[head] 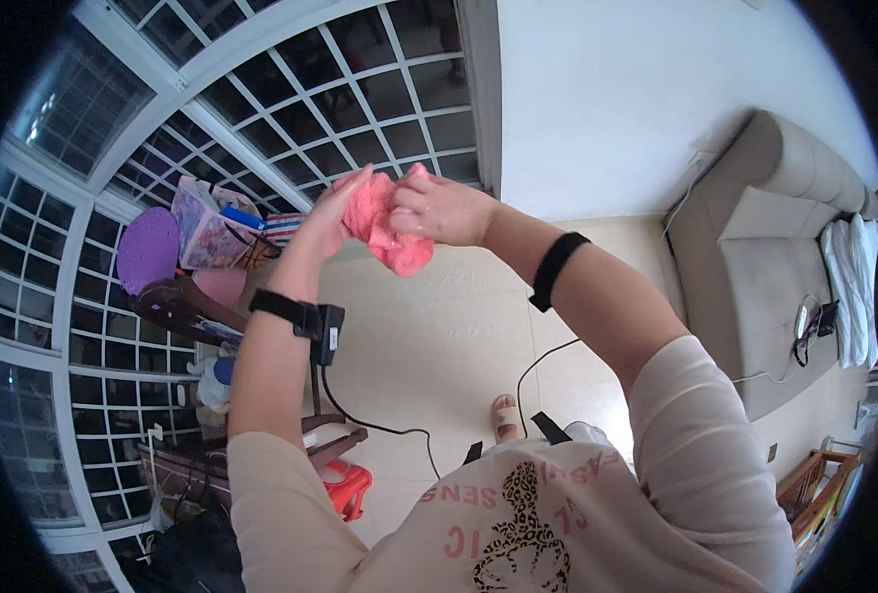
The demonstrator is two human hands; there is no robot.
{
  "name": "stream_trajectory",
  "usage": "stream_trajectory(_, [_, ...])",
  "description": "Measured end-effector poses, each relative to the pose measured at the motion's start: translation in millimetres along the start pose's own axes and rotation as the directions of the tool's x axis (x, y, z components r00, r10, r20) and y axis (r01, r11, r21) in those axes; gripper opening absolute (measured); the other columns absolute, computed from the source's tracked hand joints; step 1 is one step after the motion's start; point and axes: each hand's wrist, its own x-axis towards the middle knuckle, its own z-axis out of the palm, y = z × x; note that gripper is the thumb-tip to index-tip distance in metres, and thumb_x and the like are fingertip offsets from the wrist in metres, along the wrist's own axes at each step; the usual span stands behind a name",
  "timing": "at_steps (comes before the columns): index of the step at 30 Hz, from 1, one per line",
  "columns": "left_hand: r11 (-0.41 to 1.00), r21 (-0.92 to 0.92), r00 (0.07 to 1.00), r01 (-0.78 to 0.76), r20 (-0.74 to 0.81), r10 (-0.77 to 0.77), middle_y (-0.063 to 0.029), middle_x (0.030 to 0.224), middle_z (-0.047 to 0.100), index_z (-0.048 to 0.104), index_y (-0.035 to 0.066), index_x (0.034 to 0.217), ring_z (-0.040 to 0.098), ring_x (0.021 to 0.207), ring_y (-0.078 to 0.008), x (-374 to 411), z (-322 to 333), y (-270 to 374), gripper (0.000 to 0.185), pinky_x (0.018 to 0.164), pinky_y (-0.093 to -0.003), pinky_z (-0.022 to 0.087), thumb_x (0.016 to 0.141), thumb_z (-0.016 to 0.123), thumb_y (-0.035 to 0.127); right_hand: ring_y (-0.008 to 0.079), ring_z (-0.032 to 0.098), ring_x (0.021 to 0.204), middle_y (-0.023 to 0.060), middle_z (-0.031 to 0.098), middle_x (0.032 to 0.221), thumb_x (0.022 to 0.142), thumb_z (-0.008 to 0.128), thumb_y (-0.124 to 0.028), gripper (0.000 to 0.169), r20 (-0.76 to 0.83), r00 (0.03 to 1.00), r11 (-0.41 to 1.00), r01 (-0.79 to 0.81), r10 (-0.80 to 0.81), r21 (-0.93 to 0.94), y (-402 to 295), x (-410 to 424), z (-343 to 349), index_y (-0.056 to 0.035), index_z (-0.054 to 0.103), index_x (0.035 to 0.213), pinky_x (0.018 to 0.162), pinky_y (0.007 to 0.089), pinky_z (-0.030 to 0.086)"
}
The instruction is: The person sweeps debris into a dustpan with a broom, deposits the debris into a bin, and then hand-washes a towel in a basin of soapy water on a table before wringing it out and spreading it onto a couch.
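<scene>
A bunched pink cloth (402, 256), fuzzy like a towel, is held up in front of me between both hands. My left hand (329, 222) presses against its left side with the fingers fairly straight. My right hand (443, 211) grips the other side with bent fingers, and a bit of cloth pokes out above them. Folds of the cloth hang below the right fingers. How far the left fingers wrap around it is partly hidden.
Below the hands lies a pale tiled floor (439, 333). At left stand a dark wooden chair (187, 307), a purple round object (147, 250), a patterned bag (213, 230) and a red plastic stool (350, 489). A grey sofa (773, 274) stands right. A black cable (380, 428) hangs from my left forearm.
</scene>
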Motion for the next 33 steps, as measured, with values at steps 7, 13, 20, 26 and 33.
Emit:
stream_trajectory(7, [0.925,-0.381,0.995,0.014,0.101,0.027,-0.0049,0.112,0.048,0.043,0.01,0.111,0.044,0.106,-0.0174,-20,34,-111,0.036,0.089,-0.0362,0.035,0.083,0.047,0.033,0.0256,0.053,0.081,0.0127,0.052,0.085,0.067,0.063,-0.012,0.031,0.056,0.339,0.192,-0.654,0.939,0.732,-55,-92,-22,-0.0048,0.044,0.09,0.067,0.0322,0.043])
stream_trajectory(13, [0.862,-0.506,0.985,-0.042,0.123,0.12,-0.0064,0.108,0.05,0.043,0.007,0.107,0.047,0.1,-0.0168,-50,134,-182,0.033,0.085,-0.0334,0.038,0.079,0.052,0.022,0.0142,0.05,0.083,0.0052,0.052,0.093,0.072,0.06,-0.012,0.033,0.435,-0.038,-0.422,-0.331,0.9,0.844,-122,-200,-68,-0.005,0.045,0.101,0.071,0.029,0.041])
stream_trajectory(20, [0.887,0.021,0.871,-0.462,0.202,0.448,-0.0087,0.101,0.051,0.045,0.003,0.098,0.048,0.095,-0.0155,-86,285,-162,0.042,0.083,-0.0284,0.04,0.062,0.066,0.006,0.0262,0.037,0.112,0.0073,0.039,0.122,0.072,0.037,-0.065,0.077,0.812,0.168,-0.818,-0.049,0.559,0.574,-188,-344,-183,-0.0068,0.031,0.122,0.087,0.0522,0.029])
stream_trajectory(26, [0.352,0.131,0.36,-0.927,0.578,0.733,-0.0105,0.1,0.051,0.05,0.006,0.091,0.046,0.101,-0.0272,-127,405,-133,0.043,0.087,-0.0353,0.037,0.056,0.073,0.017,0.0268,0.047,0.099,0.0098,0.042,0.118,0.071,0.032,-0.069,0.078,0.761,0.173,-0.739,0.445,0.626,0.506,-197,-340,-249,-0.0091,0.032,0.122,0.082,0.0474,0.039])
stream_trajectory(33, [0.425,-0.011,0.356,-0.905,0.526,0.773,-0.0109,0.098,0.049,0.045,0.005,0.094,0.044,0.1,-0.0311,-142,473,-157,0.047,0.086,-0.0368,0.037,0.057,0.072,0.016,0.0208,0.047,0.099,0.0074,0.048,0.108,0.081,0.037,-0.048,0.047,0.164,0.072,-0.167,0.045,0.984,0.985,-189,-347,-278,-0.0118,0.042,0.111,0.086,0.0366,0.04])
